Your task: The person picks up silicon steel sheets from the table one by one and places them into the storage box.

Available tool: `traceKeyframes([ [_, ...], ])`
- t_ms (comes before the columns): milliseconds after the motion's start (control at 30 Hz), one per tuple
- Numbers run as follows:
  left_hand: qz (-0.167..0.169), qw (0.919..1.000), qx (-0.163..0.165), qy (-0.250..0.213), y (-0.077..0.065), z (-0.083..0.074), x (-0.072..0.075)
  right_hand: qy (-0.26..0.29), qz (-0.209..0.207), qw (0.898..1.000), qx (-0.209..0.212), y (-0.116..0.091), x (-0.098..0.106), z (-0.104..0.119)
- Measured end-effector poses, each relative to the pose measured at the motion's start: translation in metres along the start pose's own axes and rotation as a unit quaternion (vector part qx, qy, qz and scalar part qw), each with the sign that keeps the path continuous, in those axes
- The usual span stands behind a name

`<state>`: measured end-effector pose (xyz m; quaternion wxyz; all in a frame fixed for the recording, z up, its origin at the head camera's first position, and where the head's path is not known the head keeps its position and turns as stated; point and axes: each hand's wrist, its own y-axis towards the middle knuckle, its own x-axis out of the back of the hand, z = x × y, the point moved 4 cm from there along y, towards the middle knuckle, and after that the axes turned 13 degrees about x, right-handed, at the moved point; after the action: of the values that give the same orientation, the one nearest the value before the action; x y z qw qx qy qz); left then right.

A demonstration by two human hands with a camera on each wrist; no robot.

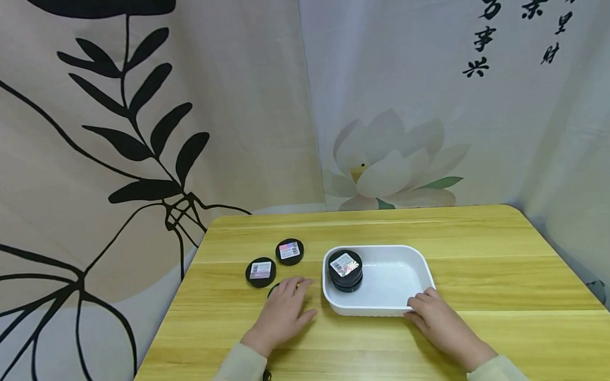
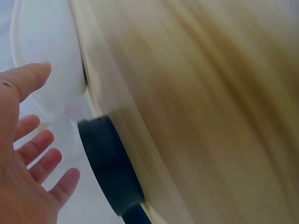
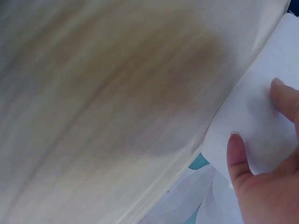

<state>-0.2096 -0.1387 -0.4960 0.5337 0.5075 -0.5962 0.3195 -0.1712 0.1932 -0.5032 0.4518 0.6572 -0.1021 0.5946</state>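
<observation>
My left hand [image 1: 282, 312] hovers over the table left of a white tray [image 1: 396, 283], its fingers spread and holding nothing. Under its fingertips a black round container [image 1: 272, 289] is mostly hidden; the left wrist view shows a black container [image 2: 112, 165] beside the fingers, apart from them. At the tray's near right corner, my right hand [image 1: 438, 321] grips the rim, with thumb and fingers against the white wall [image 3: 261, 121]. Inside the tray, at its left end, black round containers [image 1: 345, 268] stand stacked, a label on the top one.
Two more black round containers with pale labels, one farther back [image 1: 289, 251] and one to its left [image 1: 260, 272], lie on the wooden table [image 1: 471, 251]. Behind the table's back edge hangs a printed curtain [image 1: 260, 101].
</observation>
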Motion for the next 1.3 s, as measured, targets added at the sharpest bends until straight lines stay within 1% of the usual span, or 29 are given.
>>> traceKeyframes([
  [200,0.002,0.9999,0.014,-0.003,-0.002,0.014,0.002,0.000,0.005,1.000,-0.005,0.000,0.000,-0.001],
  [300,0.010,0.9997,0.023,0.003,-0.002,0.020,0.003,0.001,0.009,1.000,-0.008,0.000,0.001,-0.001],
  [467,0.026,0.9988,0.040,0.008,-0.003,0.030,0.003,0.000,0.001,1.000,-0.004,0.000,0.000,0.000],
  [667,0.040,0.9970,0.066,0.002,-0.002,0.043,0.002,0.000,0.005,1.000,-0.009,0.000,0.001,0.000],
  [800,0.054,0.9940,0.093,-0.017,0.000,0.052,-0.002,0.000,0.010,1.000,-0.012,0.000,0.001,0.000],
  [933,0.060,0.9900,0.117,-0.051,0.001,0.059,-0.005,0.000,0.008,1.000,-0.012,0.000,0.001,0.000],
  [1100,0.059,0.9880,0.124,-0.071,0.001,0.064,-0.006,-0.001,0.006,1.000,-0.009,0.000,0.000,0.000],
  [1300,0.065,0.9825,0.143,-0.100,0.001,0.071,-0.009,-0.001,0.009,1.000,-0.011,-0.001,0.001,0.001],
])
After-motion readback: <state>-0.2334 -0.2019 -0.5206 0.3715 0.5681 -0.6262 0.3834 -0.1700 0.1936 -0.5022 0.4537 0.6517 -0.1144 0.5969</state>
